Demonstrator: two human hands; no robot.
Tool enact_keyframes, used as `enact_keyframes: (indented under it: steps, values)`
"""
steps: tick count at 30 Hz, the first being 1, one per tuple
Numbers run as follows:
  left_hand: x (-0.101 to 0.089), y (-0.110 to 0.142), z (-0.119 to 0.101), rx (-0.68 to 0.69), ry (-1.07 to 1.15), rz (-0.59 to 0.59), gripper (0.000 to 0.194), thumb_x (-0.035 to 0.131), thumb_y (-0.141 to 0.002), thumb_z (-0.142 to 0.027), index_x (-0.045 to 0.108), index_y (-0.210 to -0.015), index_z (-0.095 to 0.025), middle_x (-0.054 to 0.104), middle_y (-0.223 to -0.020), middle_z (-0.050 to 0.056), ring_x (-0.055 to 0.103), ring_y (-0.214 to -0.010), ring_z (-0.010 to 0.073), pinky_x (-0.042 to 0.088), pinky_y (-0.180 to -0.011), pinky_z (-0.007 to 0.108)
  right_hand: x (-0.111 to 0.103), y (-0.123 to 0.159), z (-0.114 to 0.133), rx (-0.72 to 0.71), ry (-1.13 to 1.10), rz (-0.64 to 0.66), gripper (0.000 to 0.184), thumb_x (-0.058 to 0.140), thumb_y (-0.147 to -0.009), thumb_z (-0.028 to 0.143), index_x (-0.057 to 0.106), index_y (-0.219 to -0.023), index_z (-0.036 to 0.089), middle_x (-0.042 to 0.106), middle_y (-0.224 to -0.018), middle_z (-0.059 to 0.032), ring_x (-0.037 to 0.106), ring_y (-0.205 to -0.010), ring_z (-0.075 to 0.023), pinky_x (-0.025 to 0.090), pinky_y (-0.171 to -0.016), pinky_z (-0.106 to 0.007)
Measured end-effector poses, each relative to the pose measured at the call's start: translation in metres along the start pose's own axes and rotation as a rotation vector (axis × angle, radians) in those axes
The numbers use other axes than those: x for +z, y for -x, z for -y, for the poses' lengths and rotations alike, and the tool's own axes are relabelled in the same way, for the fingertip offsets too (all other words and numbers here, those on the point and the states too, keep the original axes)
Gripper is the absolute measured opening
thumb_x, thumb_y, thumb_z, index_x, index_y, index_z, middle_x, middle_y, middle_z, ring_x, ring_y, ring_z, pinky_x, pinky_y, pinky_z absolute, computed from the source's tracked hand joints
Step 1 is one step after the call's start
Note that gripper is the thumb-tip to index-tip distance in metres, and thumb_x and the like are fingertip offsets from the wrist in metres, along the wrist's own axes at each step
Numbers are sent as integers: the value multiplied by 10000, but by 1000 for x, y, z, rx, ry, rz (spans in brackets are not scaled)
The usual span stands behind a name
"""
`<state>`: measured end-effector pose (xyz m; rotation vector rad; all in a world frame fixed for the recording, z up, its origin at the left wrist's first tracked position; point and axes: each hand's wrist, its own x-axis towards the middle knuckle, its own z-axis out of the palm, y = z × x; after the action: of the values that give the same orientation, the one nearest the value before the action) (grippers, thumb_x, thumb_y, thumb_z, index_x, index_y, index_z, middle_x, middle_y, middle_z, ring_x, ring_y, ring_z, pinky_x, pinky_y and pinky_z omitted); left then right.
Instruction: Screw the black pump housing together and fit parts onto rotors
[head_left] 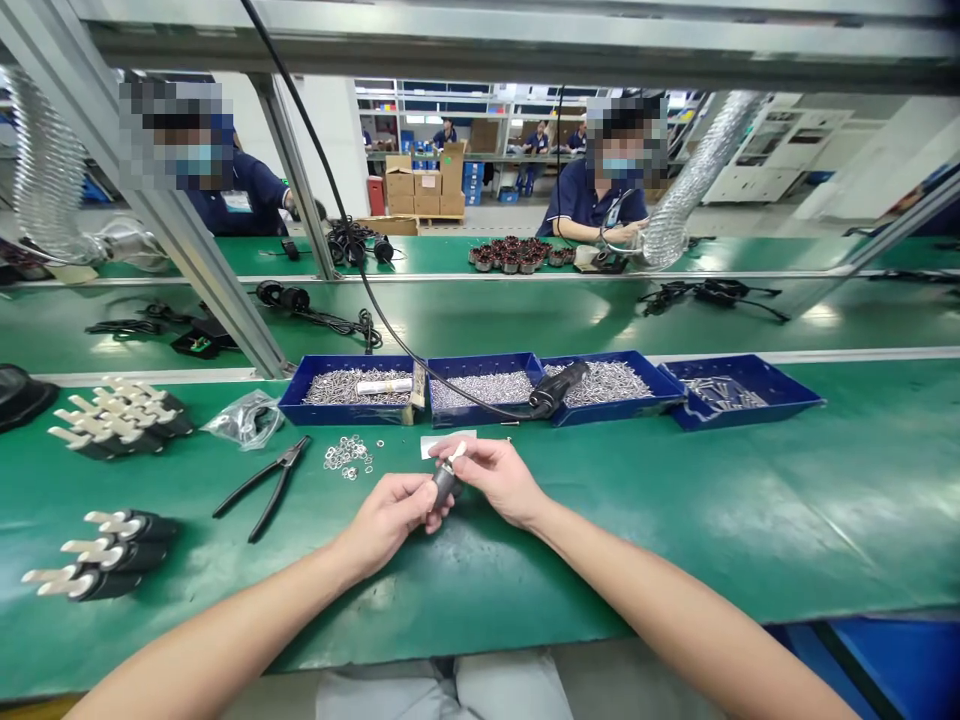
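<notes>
My left hand [390,518] and my right hand [499,478] meet over the green bench [675,520], both closed on one small black cylindrical part [447,481] with a white shaft sticking up at its far end. The left fingers pinch its dark body. The right fingertips grip the white tip. A small heap of metal washers [349,455] lies just beyond my left hand. A white slip [442,441] lies beyond the part.
Several blue trays of screws [349,385] stand in a row at the back, an electric screwdriver [556,388] on its cable resting across them. Black pliers [262,485], a plastic bag [244,418] and two stacks of black-and-white parts [112,418] [97,555] lie left. Two people work at the far belt.
</notes>
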<state>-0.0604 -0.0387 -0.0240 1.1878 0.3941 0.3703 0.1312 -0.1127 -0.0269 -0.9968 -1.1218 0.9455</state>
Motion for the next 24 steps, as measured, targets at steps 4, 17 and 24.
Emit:
enact_keyframes:
  steps: [4, 17, 24]
  values:
    - [2, -4, -1, -68, 199, -75, 511, 858, -842, -583, 768, -872, -81, 632, -784, 66, 507, -646, 111, 391, -639, 273, 1, -4, -9, 25, -37, -79, 511, 735, -977, 670, 784, -1155, 193, 797, -1118, -123, 755, -1061, -267, 637, -958, -425]
    - [1, -1, 0, -74, 171, -36, 491, 826, -892, -567, 780, -925, -79, 650, -817, 62, 528, -672, 109, 407, -673, 265, -1, 0, -9, -94, 92, -124, 303, 835, -946, 482, 801, -1054, 202, 815, -997, -85, 781, -879, -224, 672, -839, -356]
    - [1, 1, 1, -55, 116, -46, 474, 826, -889, -566, 795, -919, -95, 663, -817, 56, 535, -672, 104, 397, -676, 259, 1, 6, -7, -183, 208, -137, 150, 757, -1018, 338, 827, -1109, 243, 825, -1063, -58, 791, -947, -217, 660, -857, -332]
